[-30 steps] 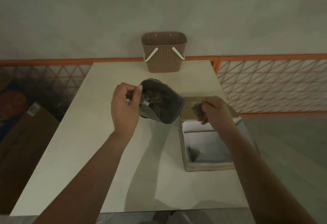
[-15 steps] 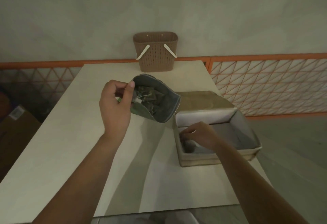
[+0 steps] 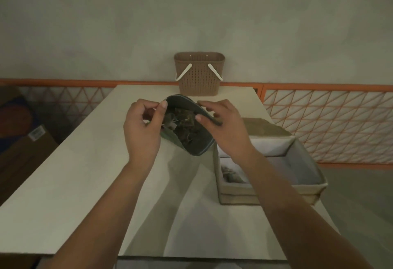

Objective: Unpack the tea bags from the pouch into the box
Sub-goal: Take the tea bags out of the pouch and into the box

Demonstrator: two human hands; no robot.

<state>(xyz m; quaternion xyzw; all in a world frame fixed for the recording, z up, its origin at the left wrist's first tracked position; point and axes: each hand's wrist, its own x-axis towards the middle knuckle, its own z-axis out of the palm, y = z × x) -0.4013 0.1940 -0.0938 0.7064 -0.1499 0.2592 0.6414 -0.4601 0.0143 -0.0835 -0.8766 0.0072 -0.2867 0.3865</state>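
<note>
A dark green pouch [image 3: 197, 143] is tilted with its mouth open toward me, and several tea bags [image 3: 184, 119] show inside. My left hand [image 3: 142, 128] pinches the pouch's left rim between thumb and fingers. At the right rim is my right hand [image 3: 229, 128], thumb at the mouth and fingers reaching over the far edge; it holds no tea bag. The beige box [image 3: 272, 188] stands open to the right of the pouch, with a few tea bags [image 3: 230, 175] in its near-left corner.
A brown perforated basket [image 3: 198, 77] with white handles stands at the far edge of the pale table [image 3: 95, 173]. The box's lid flap [image 3: 263, 128] lies back behind it. An orange mesh railing [image 3: 329, 124] runs behind; a cardboard carton [image 3: 25, 154] sits on the floor at left.
My right hand carried a tea bag down into the box, let it go there, and has come back up to the pouch's mouth. My left hand kept its hold on the pouch.
</note>
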